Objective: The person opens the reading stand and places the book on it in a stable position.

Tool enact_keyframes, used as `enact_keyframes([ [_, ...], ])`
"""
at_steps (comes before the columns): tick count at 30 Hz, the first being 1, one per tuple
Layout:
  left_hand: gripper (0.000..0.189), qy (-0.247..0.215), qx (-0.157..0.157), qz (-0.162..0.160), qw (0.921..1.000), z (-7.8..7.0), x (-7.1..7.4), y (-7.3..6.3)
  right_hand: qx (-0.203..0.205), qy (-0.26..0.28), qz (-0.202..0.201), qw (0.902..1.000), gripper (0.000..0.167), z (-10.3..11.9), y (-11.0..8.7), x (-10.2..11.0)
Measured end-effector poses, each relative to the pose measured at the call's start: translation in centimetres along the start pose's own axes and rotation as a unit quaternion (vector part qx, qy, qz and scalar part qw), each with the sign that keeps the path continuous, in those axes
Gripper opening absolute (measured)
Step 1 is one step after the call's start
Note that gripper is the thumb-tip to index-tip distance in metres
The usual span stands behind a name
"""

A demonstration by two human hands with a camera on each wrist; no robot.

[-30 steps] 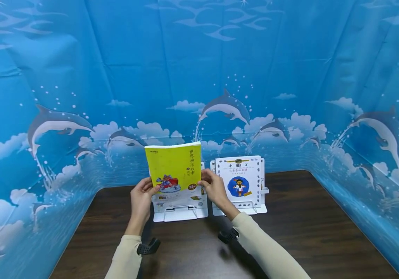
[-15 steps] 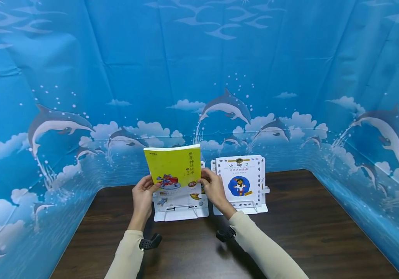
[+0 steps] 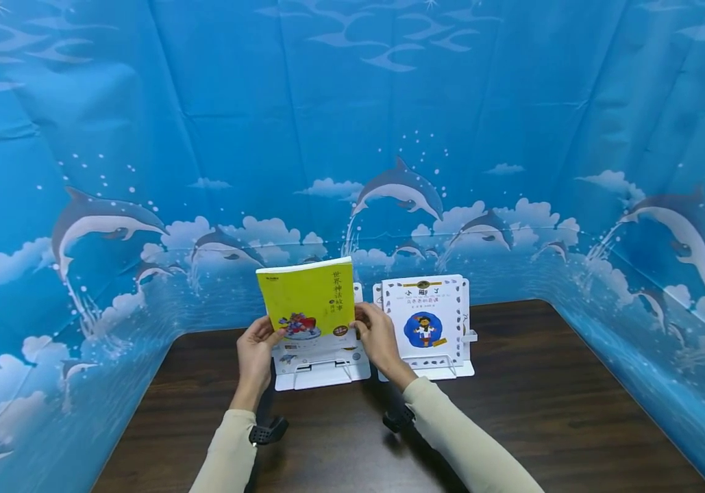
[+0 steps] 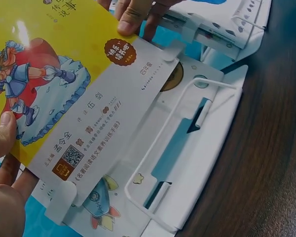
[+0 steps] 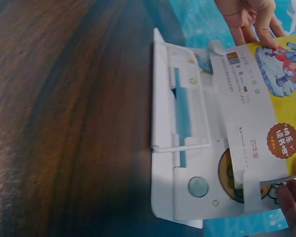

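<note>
In the head view my left hand (image 3: 255,352) grips the left edge of a yellow-green paperback book (image 3: 309,294), thumb on the front cover. My right hand (image 3: 379,335) pinches its right edge, thumb in front too. The book stands upright, tilted slightly, over the left white book stand (image 3: 321,378). Seen from the left wrist, its lower corners reach the stand's side clips (image 4: 65,197), and its bottom edge is above the stand's ledge. A wire page holder (image 5: 187,147) crosses the front of the stand, below the book. The fingers behind the book are partly hidden.
A second white stand (image 3: 457,372) on the right holds a white picture book (image 3: 395,329) with a blue round picture. Both stands rest on a dark wooden table (image 3: 549,411). A blue dolphin-print curtain (image 3: 352,123) hangs behind and around the table.
Both hands have lowered the book slightly toward the left stand, and its tilt has shifted a little. The left stand has moved very slightly to the right.
</note>
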State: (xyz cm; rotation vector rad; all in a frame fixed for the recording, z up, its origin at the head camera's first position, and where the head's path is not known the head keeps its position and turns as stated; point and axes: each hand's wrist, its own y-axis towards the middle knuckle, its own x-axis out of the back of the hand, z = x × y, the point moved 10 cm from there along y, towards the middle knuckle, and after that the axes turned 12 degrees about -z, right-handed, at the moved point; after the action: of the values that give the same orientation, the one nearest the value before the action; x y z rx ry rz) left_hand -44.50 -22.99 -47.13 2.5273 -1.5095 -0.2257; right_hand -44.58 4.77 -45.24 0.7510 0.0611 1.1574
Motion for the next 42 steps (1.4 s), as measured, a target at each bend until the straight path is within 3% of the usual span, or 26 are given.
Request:
enact_keyframes([
  [3, 0.032, 0.012, -0.013, 0.000, 0.9998, 0.0, -0.1, -0.1, -0.002, -0.016, 0.002, 0.9999, 0.034, -0.3, -0.3, 0.0],
  [6, 0.032, 0.044, -0.053, -0.006, 0.9976, -0.7, 0.0, -0.2, -0.001, -0.022, 0.000, 0.9997, 0.036, -0.4, -0.4, 0.0],
  [12, 0.040, 0.135, -0.118, -0.043, 0.9828, -1.5, 0.3, -0.6, -0.007, -0.033, -0.008, 0.9994, 0.040, -0.5, -0.7, 0.0],
  [25, 0.035, 0.218, -0.144, -0.069, 0.9629, -1.3, 0.8, -1.3, 0.040, -0.091, -0.019, 0.9949, 0.043, 0.3, -1.9, -0.1],
  [35, 0.032, 0.247, -0.155, -0.057, 0.9550, -0.6, 0.8, -1.5, 0.029, -0.094, -0.027, 0.9947, 0.028, -0.1, -2.2, -0.2],
  [42, 0.029, 0.245, -0.155, -0.064, 0.9549, -0.3, 1.1, -1.6, 0.018, -0.104, -0.023, 0.9942, 0.029, -0.4, -2.3, -0.4],
])
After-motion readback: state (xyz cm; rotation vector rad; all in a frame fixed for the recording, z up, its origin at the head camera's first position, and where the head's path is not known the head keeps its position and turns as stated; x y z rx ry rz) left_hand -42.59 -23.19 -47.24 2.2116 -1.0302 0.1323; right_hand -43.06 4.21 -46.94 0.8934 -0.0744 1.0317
